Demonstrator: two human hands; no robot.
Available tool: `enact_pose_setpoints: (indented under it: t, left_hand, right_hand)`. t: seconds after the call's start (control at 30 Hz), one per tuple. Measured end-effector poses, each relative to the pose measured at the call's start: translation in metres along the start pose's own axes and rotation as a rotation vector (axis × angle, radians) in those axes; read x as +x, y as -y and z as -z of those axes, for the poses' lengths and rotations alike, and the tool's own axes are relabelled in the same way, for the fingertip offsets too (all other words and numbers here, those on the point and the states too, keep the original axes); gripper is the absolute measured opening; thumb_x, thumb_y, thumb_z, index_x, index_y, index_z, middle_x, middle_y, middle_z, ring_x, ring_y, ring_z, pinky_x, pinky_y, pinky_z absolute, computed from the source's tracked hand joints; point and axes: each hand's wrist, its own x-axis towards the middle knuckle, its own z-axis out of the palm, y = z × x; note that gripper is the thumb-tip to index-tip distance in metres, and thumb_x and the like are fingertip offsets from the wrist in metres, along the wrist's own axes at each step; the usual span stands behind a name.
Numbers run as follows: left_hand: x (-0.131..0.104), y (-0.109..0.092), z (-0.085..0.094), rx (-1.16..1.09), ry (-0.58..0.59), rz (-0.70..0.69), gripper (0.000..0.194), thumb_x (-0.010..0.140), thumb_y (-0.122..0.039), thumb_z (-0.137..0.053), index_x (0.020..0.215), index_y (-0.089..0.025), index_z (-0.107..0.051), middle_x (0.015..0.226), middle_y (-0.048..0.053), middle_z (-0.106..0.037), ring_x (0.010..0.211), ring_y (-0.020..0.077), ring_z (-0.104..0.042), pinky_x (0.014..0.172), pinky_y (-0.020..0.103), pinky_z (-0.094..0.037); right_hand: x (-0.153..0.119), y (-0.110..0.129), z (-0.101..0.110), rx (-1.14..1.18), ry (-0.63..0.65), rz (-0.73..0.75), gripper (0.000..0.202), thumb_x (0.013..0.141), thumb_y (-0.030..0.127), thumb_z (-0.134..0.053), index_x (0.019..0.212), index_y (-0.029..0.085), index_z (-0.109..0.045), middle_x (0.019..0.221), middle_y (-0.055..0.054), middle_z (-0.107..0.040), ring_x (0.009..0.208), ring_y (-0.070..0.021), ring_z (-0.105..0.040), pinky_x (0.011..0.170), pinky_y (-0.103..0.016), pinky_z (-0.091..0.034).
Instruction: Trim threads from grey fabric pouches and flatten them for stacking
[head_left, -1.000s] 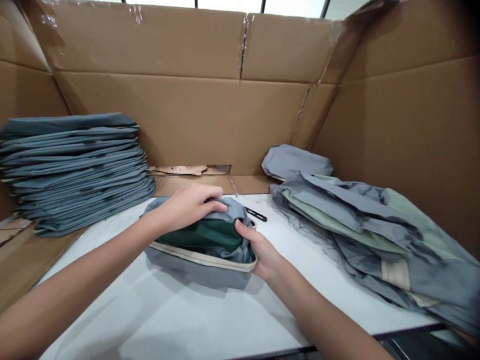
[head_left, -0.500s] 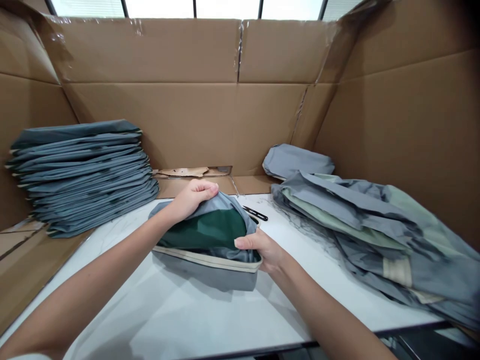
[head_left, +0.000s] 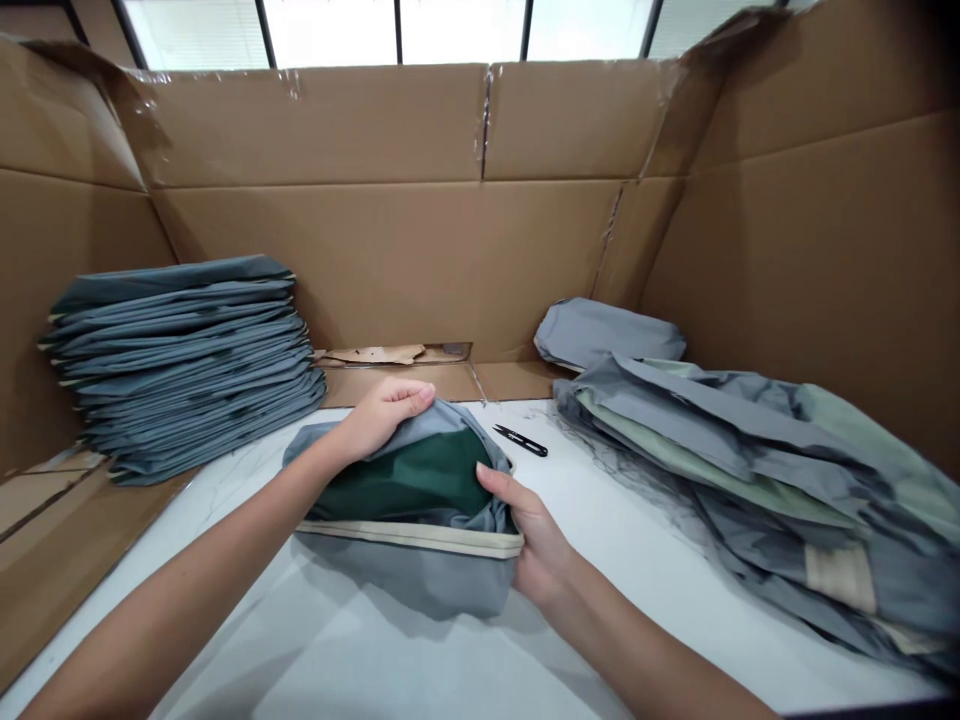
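Observation:
A grey fabric pouch (head_left: 420,578) with a cream-bound rim and a dark green panel inside lies on the white marbled table before me. My left hand (head_left: 391,415) pinches the far upper edge of its cloth between thumb and fingers. At the pouch's right end, my right hand (head_left: 531,530) grips the side, thumb on the inner side and fingers hidden behind the cloth. Just beyond the right hand rests a pair of black thread snips (head_left: 522,440) on the table.
Folded blue-grey fabric pieces form a tall stack (head_left: 199,370) at the left. A loose heap of grey and pale green cloth (head_left: 720,460) covers the right side, with a grey folded bundle (head_left: 607,332) behind it. Cardboard walls (head_left: 375,250) enclose the table's back and sides.
The view has tilted up slightly, so everything sits a little lower in the picture. Both hands keep their hold on the pouch, whose front side now hangs slightly lower.

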Motion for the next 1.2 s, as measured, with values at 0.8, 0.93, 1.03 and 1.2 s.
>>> enact_pose_setpoints:
  t: [0.8,0.93,1.03,1.2]
  left_hand:
    - [-0.078,0.019,0.026,0.839,-0.52,-0.829,0.043,0.09,-0.045,-0.027,0.079,-0.019,-0.059,0.074,0.006,-0.06,0.081,0.0164,-0.05,0.079,0.031,-0.042]
    - [-0.103,0.071,0.076,0.22,-0.611,0.217,0.045,0.08,-0.058,-0.042,0.097,-0.018,-0.054,0.089,0.006,-0.059,0.084,0.0175,-0.054,0.076,0.03,-0.044]
    - [-0.116,0.106,0.083,-0.312,-0.173,0.529,0.056,0.079,-0.063,-0.038,0.11,-0.019,-0.052,0.108,0.01,-0.059,0.097,0.0215,-0.055,0.081,0.032,-0.045]
    - [-0.119,0.131,0.065,-0.799,-0.13,0.502,0.052,0.075,-0.058,-0.052,0.104,-0.016,-0.058,0.097,0.009,-0.065,0.089,0.0206,-0.06,0.077,0.029,-0.046]
  right_hand:
    - [-0.006,0.025,0.023,-0.55,0.196,0.011,0.064,0.059,0.032,-0.072,0.118,0.017,-0.052,0.104,-0.007,-0.063,0.082,-0.0106,-0.064,0.077,-0.022,-0.053]
    - [0.0,0.031,0.05,-0.597,0.257,-0.054,0.058,0.055,0.033,-0.075,0.107,0.013,-0.06,0.093,-0.007,-0.066,0.073,-0.0074,-0.063,0.07,-0.017,-0.052]
    - [0.003,0.04,0.06,-0.682,0.249,-0.067,0.06,0.05,0.032,-0.078,0.105,0.013,-0.061,0.09,-0.006,-0.067,0.066,-0.0056,-0.061,0.067,-0.017,-0.053]
    - [0.009,0.058,0.066,-0.892,0.202,0.027,0.062,0.045,0.038,-0.08,0.099,0.013,-0.062,0.092,-0.006,-0.066,0.074,-0.0077,-0.062,0.073,-0.018,-0.053]
